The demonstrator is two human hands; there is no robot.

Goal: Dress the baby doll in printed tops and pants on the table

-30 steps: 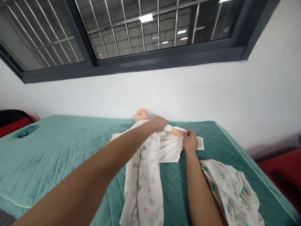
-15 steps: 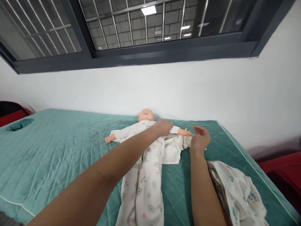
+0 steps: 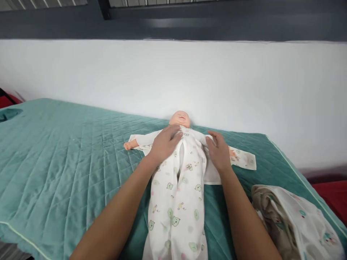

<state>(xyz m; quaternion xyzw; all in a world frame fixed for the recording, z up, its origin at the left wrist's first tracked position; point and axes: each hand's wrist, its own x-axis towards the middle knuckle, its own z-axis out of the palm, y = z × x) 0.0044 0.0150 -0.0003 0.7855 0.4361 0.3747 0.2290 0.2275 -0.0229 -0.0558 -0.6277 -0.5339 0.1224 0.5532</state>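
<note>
A baby doll (image 3: pixel 180 118) lies on its back on a green quilted mat, its head toward the wall. Over its front and legs lies a white printed baby garment (image 3: pixel 187 187) with green animal figures. My left hand (image 3: pixel 166 142) rests with fingers apart on the doll's chest, just below the chin. Beside the doll's other shoulder, my right hand (image 3: pixel 218 148) has its fingers apart over the sleeve there. A printed sleeve (image 3: pixel 244 159) spreads out flat past my right hand, which partly hides the doll's arm. The doll's other hand (image 3: pixel 131 144) shows bare at the left.
The green quilted mat (image 3: pixel 81 162) reaches back to a white wall (image 3: pixel 135 79) under a dark window frame (image 3: pixel 176 27). A bundled printed cloth (image 3: pixel 300 220) lies near the right front. Something red (image 3: pixel 332 196) stands beyond the mat's right edge.
My left hand has moved from the doll's shoulder on the right to its chest. My right hand has come inward from beyond the doll's hand. The view has tipped down.
</note>
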